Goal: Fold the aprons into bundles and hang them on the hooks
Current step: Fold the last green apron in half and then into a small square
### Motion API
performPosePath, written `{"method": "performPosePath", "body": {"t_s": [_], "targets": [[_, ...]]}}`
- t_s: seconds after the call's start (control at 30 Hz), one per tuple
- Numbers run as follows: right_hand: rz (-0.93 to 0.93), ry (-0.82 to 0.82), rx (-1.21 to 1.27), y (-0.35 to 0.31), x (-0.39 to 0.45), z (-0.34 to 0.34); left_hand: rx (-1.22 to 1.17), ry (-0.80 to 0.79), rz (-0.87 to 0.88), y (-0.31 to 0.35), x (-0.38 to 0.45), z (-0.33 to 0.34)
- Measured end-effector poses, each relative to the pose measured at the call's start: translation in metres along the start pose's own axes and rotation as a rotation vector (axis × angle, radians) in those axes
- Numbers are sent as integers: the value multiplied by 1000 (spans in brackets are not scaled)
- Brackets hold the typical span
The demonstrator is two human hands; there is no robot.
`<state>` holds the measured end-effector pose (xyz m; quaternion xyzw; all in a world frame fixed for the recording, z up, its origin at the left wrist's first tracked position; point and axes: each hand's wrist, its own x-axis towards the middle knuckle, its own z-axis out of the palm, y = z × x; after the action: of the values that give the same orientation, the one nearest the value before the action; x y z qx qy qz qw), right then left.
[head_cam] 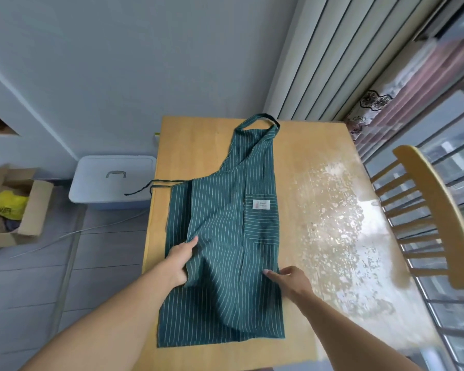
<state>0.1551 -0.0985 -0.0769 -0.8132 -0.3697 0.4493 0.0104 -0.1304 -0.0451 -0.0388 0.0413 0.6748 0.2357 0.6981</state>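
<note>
A dark green apron [225, 236] with thin white stripes lies lengthwise on the wooden table [306, 162], folded in half along its length. Its neck loop [257, 120] points to the far edge, and its waist ties [158, 184] trail off the left side. A pocket with a white label [261, 204] faces up. My left hand [181, 259] holds the folded layer's left edge, thumb on top and fingers hidden under the cloth. My right hand [292, 281] pinches the apron's right edge, thumb lying on the fabric. No hooks are in view.
A wooden chair [434, 210] stands at the table's right side by a window with bars. A white lidded storage box [113, 180] sits on the floor left of the table, and an open cardboard box [14, 207] lies further left. The table's right half shows worn, glaring patches.
</note>
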Motion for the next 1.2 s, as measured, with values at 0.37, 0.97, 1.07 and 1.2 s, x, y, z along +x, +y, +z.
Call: {"method": "performPosePath", "body": {"t_s": [0.37,0.97,1.07,1.2], "targets": [[-39,50,-67,19,-13,22,539,-59,-5,-35,3,-55],[5,67,-114,58,1,-5,1206,-75,-203,-25,8,-63],[89,17,-198,71,6,-27,1120,28,120,-8,28,-38],[128,-82,-208,60,15,-45,708,369,333,14,70,-6]]}}
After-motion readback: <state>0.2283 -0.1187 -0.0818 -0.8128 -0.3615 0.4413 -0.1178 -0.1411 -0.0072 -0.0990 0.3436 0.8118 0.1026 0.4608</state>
